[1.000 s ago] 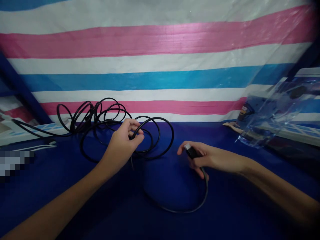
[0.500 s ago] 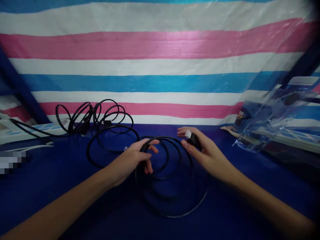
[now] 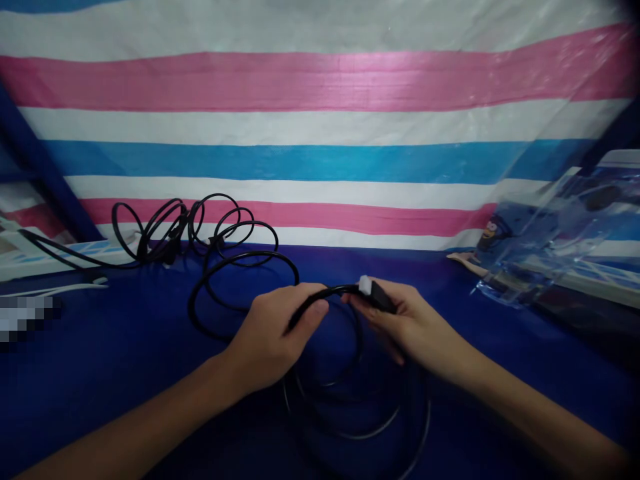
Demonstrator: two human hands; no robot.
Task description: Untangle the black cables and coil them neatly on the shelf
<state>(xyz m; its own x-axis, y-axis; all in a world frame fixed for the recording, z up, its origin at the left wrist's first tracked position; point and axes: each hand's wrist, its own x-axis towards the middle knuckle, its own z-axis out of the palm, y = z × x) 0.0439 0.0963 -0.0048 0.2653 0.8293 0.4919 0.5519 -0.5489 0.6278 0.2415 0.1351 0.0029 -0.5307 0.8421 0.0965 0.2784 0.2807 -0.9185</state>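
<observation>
A black cable (image 3: 338, 290), gathered in loops, runs between my two hands, its lower loops hanging toward the table. My left hand (image 3: 273, 330) is closed on the bundle, thumb on top and fingers behind it. Against the palm of my right hand (image 3: 413, 320) lies the cable's black plug (image 3: 383, 299), which has a white cap (image 3: 365, 285) on its tip. The right fingers close around the plug and touch the loops just below it. Some of these fingertips are hidden behind the cable.
More black cable (image 3: 173, 230) lies in tangled loops at the back left, beside a white cord (image 3: 75, 289). Clear plastic packaging (image 3: 540, 247) stands at the right. Behind the blue table (image 3: 150, 380) hangs a striped sheet (image 3: 320, 160).
My left hand has closed on the cable loops, where its fingers were loosely spread before. The hands have come closer together, and the plug has shifted slightly left and down with my right hand.
</observation>
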